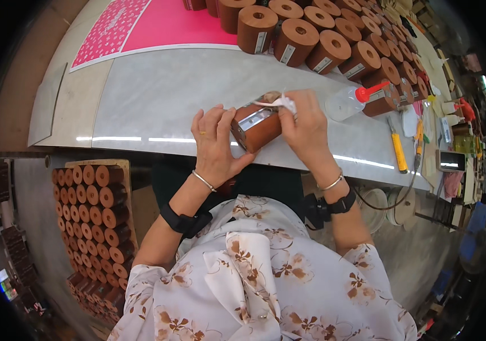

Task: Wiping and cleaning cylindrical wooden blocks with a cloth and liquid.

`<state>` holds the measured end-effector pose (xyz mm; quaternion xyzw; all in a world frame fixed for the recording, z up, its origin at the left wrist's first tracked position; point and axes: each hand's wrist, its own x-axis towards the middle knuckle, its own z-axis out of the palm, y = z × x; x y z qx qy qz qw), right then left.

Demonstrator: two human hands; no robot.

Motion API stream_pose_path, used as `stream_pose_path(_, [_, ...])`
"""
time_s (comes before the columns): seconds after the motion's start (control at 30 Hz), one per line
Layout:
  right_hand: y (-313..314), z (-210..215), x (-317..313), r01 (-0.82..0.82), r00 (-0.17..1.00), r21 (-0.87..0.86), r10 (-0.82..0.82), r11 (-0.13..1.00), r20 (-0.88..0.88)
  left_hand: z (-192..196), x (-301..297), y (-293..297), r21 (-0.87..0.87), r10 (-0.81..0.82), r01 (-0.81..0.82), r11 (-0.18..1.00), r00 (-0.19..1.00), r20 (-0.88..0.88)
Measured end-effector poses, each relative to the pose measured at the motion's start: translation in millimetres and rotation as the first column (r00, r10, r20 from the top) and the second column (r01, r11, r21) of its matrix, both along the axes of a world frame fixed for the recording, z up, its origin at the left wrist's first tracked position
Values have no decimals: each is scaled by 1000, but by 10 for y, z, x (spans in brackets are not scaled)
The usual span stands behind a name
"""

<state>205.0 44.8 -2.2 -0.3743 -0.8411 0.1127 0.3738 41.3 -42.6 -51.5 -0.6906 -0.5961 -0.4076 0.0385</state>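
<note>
Above the near edge of the table, my left hand (218,145) grips a brown wooden cylinder (263,135) tilted on its side. A shiny metal plate (255,119) is set into the cylinder's curved face. My right hand (306,128) pinches a small white cloth (287,104) against the cylinder's upper right end. A thin white strip sticks out from the cloth; what it is I cannot make out. Just right of this hand, a clear squeeze bottle (344,103) with a red nozzle lies tipped beside the rows of cylinders.
Many similar brown cylinders (297,35) fill the far right of the grey table (152,94). A pink sheet (180,25) lies at the back. A yellow-handled tool (398,152) and a corded tool (419,136) are at right. Stacked cylinders (107,196) stand below left.
</note>
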Motion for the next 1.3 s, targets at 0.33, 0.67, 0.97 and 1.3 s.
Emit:
stream_pose_path(0.33, [128,3,-60,22,994,22,-24,1000,110,-147,90,-90,-163,34,1,987,977,212])
stream_pose_path(0.67, [183,38,159,57,970,41,-65,998,234,-202,146,-145,-28,-29,34,999,988,150])
stream_pose_path(0.97, [88,-16,509,42,995,-295,-68,955,-78,440,-224,48,-63,-140,159,985,963,230])
stream_pose_path(1.3, [-284,261,-345,-454,891,59,452,889,48,-123,-201,152,-167,-42,224,960,707,706])
